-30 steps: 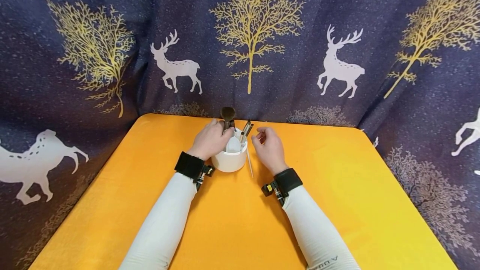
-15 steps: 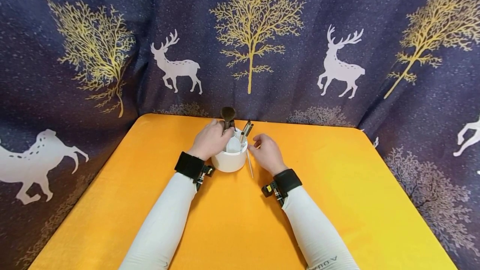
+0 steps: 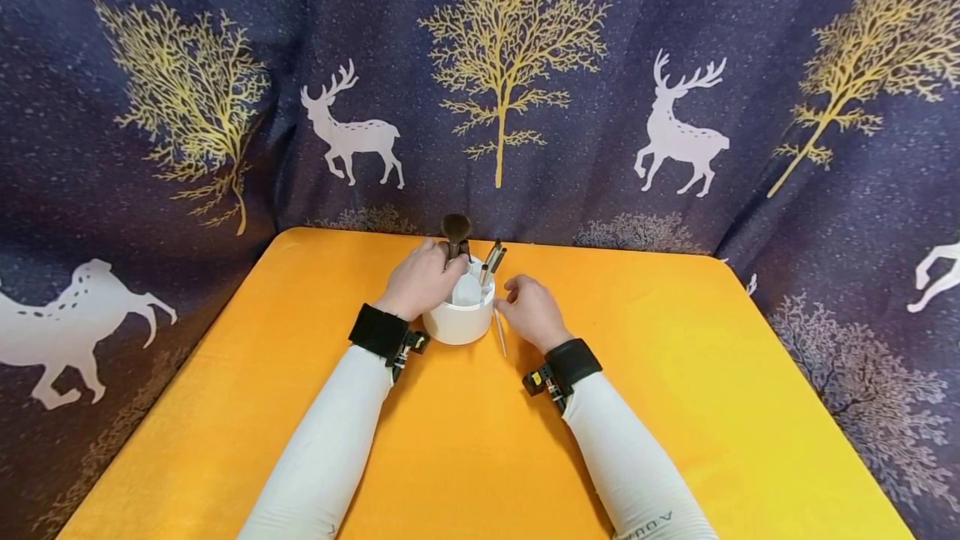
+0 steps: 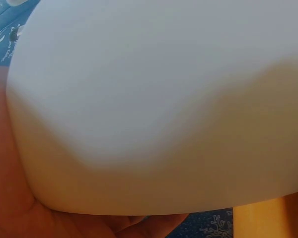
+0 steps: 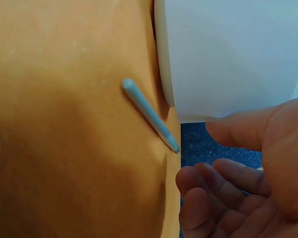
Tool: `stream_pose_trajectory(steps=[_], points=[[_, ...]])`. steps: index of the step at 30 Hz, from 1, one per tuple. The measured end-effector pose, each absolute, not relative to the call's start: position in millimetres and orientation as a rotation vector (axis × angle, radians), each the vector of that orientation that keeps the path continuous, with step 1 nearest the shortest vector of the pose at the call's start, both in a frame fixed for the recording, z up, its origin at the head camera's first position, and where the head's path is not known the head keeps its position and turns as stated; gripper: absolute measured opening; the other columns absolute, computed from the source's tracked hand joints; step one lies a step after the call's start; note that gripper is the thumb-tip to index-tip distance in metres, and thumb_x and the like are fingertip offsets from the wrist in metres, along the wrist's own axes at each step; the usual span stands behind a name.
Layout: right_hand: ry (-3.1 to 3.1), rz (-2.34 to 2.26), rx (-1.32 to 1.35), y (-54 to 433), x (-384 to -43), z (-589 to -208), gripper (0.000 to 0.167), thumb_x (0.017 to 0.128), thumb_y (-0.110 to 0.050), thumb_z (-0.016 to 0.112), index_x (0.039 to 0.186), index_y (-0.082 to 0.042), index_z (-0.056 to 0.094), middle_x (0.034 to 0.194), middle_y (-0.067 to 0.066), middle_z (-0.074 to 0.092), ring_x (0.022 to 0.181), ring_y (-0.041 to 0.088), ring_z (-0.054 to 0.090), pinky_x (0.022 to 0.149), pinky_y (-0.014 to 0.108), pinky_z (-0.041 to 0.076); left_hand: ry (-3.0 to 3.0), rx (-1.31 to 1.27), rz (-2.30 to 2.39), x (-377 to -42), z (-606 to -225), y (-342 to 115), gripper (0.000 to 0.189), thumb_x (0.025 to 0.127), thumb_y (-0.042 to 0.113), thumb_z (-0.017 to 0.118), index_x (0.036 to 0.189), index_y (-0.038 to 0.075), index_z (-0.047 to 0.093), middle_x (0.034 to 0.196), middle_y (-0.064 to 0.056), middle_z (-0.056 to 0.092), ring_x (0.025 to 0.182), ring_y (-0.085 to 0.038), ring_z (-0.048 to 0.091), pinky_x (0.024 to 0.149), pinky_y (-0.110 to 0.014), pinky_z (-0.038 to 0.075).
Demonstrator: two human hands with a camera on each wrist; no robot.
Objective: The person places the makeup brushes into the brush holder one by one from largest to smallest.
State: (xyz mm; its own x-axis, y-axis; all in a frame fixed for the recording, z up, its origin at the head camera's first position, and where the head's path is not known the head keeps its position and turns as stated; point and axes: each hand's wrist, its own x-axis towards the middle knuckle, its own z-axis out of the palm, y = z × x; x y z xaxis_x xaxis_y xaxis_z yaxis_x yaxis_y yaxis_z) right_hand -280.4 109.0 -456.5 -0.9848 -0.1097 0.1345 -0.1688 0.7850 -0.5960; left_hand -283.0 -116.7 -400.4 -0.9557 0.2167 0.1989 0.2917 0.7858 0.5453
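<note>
A white round brush holder (image 3: 457,327) stands toward the back of the table, with makeup brushes upright inside it. My left hand (image 3: 422,280) grips its left side; the left wrist view is mostly filled by the holder's wall (image 4: 139,89), with fingers wrapping its edge. A big fluffy brush (image 3: 455,227) rises beside the left thumb. To the holder's right lies a thin pale stick (image 5: 150,114), perhaps a small brush, flat on the table. Just beyond its far end hovers my right hand (image 3: 536,312), fingers loosely bent, thumb apart, holding nothing. Its thumb tip is close to the holder's wall.
Several slimmer brushes (image 3: 495,255) lean in the holder's right part. An orange cloth covers the table (image 3: 465,440). Behind the back edge hangs a dark blue curtain (image 3: 570,190) printed with deer and trees.
My right hand has come down and slightly nearer, from beside the brush tips to by the thin stick's far end. The left hand and holder have stayed put.
</note>
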Motion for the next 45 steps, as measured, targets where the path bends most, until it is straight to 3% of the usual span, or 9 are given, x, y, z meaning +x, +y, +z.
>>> stream_pose_trajectory(steps=[9,25,28,30,35,42,45], points=[[-2.918,0.956,0.265,107.7,-280.0,-459.3,0.037,0.098,-0.019,0.086,0.125,0.002,0.072,0.101,0.012,0.072,0.088,0.026,0.066,0.084,0.043,0.056,-2.846,-0.401,-0.898,-284.2,-401.5,-116.6,0.048,0.117,0.053,0.043,0.110,0.014,0.071,0.113,-0.014,0.059,0.096,-0.034,0.058,0.084,-0.050,0.046],[-3.011,0.859,0.265,105.0,-280.0,-462.3,0.033,0.097,-0.017,0.085,0.121,0.003,0.075,0.110,0.015,0.075,0.098,0.031,0.069,0.098,0.046,0.057,-2.838,-0.401,-0.890,-283.0,-401.4,-116.5,0.049,0.117,0.053,0.042,0.105,0.014,0.069,0.111,-0.014,0.057,0.093,-0.033,0.056,0.082,-0.047,0.042],[-3.029,0.878,0.263,106.5,-282.8,-464.0,0.029,0.093,-0.012,0.083,0.117,0.002,0.075,0.106,0.014,0.074,0.094,0.030,0.067,0.095,0.046,0.057,-2.839,-0.400,-0.896,-283.1,-401.2,-116.5,0.049,0.117,0.052,0.042,0.103,0.014,0.069,0.110,-0.014,0.057,0.092,-0.033,0.055,0.081,-0.047,0.042],[-3.010,0.873,0.286,110.8,-291.7,-476.4,0.021,0.090,-0.011,0.081,0.107,-0.001,0.074,0.096,0.010,0.070,0.085,0.028,0.063,0.083,0.042,0.056,-2.840,-0.397,-0.898,-282.9,-401.1,-116.5,0.049,0.117,0.052,0.042,0.103,0.014,0.069,0.110,-0.014,0.057,0.092,-0.033,0.055,0.081,-0.047,0.042],[-2.985,0.805,0.296,120.4,-313.3,-506.0,0.009,0.084,-0.009,0.076,0.084,-0.007,0.068,0.076,0.006,0.055,0.066,0.025,0.049,0.061,0.038,0.039,-2.844,-0.404,-0.898,-283.4,-401.0,-116.4,0.048,0.117,0.052,0.042,0.107,0.014,0.070,0.111,-0.014,0.058,0.094,-0.033,0.056,0.083,-0.048,0.042],[-3.043,0.695,0.163,118.2,-305.0,-489.0,0.010,0.087,-0.012,0.078,0.082,-0.007,0.071,0.077,0.009,0.063,0.067,0.029,0.056,0.061,0.043,0.046,-2.836,-0.410,-0.916,-285.2,-401.8,-116.7,0.048,0.117,0.052,0.042,0.108,0.015,0.072,0.111,-0.014,0.060,0.093,-0.033,0.057,0.081,-0.048,0.043],[-3.042,0.644,0.139,120.9,-311.8,-499.4,0.012,0.086,-0.016,0.079,0.080,-0.010,0.071,0.077,0.008,0.063,0.066,0.027,0.057,0.058,0.042,0.046,-2.837,-0.410,-0.917,-284.7,-401.9,-116.7,0.049,0.117,0.052,0.042,0.109,0.016,0.073,0.110,-0.014,0.060,0.093,-0.033,0.057,0.081,-0.048,0.043]])
